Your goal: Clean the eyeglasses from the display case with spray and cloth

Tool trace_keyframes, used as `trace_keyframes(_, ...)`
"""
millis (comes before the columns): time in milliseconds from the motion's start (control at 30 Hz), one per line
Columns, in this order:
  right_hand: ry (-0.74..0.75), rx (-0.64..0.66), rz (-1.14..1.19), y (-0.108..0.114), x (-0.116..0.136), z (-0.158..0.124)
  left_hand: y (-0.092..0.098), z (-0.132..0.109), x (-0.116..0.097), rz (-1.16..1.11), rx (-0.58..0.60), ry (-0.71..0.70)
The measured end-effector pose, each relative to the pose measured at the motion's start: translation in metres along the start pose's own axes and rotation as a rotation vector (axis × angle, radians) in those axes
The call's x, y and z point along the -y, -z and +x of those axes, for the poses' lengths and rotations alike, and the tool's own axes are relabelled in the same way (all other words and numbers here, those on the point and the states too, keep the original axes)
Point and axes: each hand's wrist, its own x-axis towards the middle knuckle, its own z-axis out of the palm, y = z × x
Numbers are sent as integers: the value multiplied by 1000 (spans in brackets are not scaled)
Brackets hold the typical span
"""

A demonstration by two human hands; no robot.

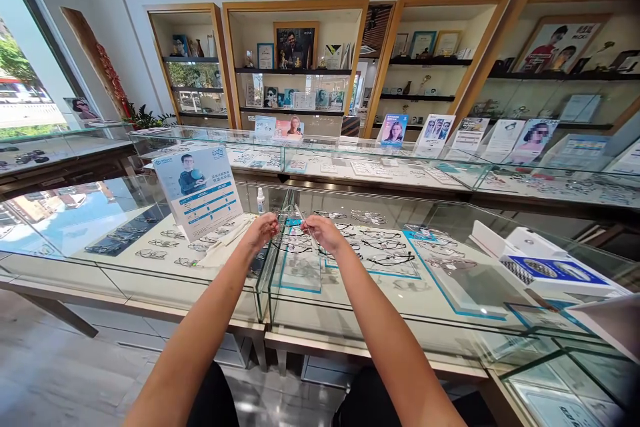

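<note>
Both my arms reach out over a glass display counter (350,307) filled with eyeglass frames. My left hand (262,231) and my right hand (321,231) are pinched shut on the two sides of a thin pair of glasses (293,221), which hangs between them just above the glass top. A folded white cloth (223,248) lies on the counter under my left wrist. A small white spray bottle (261,201) stands just behind my left hand.
A tilted advertising card (199,191) stands on the counter to the left. A white and blue box (545,268) sits at the right. Behind runs a second glass counter (380,170) with leaflets, then wooden wall shelves (295,67). A window is at far left.
</note>
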Motion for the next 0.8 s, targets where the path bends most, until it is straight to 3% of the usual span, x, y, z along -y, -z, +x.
trace_keyframes(167, -35, 118, 83, 0, 3, -6, 8, -4, -8, -141, 41, 50)
trace_keyframes(367, -38, 170, 216, -3, 8, -12, 2, -3, -4, -324, 36, 91)
trace_keyframes(600, -167, 198, 308, -12, 5, -14, -16, -8, 10, -291, 104, 133)
trace_keyframes(800, -163, 212, 366, -14, 4, -15, -15, -6, 11, -311, 81, 101)
